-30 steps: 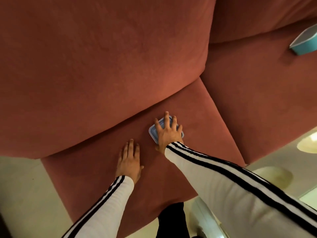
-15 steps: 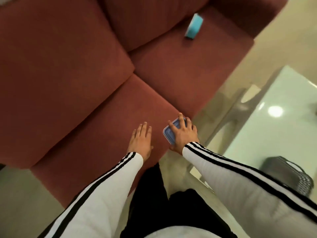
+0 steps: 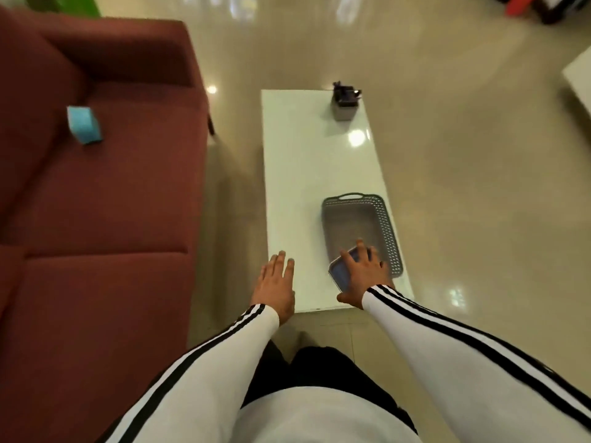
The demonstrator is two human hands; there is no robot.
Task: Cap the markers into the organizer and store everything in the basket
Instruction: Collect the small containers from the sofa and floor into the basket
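Note:
A grey perforated basket (image 3: 388,225) with a handle at its far end stands on the near right part of a white table (image 3: 297,174). My right hand (image 3: 361,273) grips a flat blue lid-like container (image 3: 340,272) from above, over the basket's near left corner. My left hand (image 3: 276,282) hovers with straight fingers above the table's near left edge and holds nothing. At the table's far end stands a grey organizer (image 3: 344,105) with dark markers sticking out of it.
A dark red sofa (image 3: 96,203) runs along the left, with a light blue box (image 3: 83,124) lying on its seat. Glossy beige floor surrounds the table. Another white surface edge (image 3: 580,75) shows at the far right.
I have turned from the sofa to the table. My right hand carried the blue container off the sofa seat and over the basket's near corner. My left hand left the cushion.

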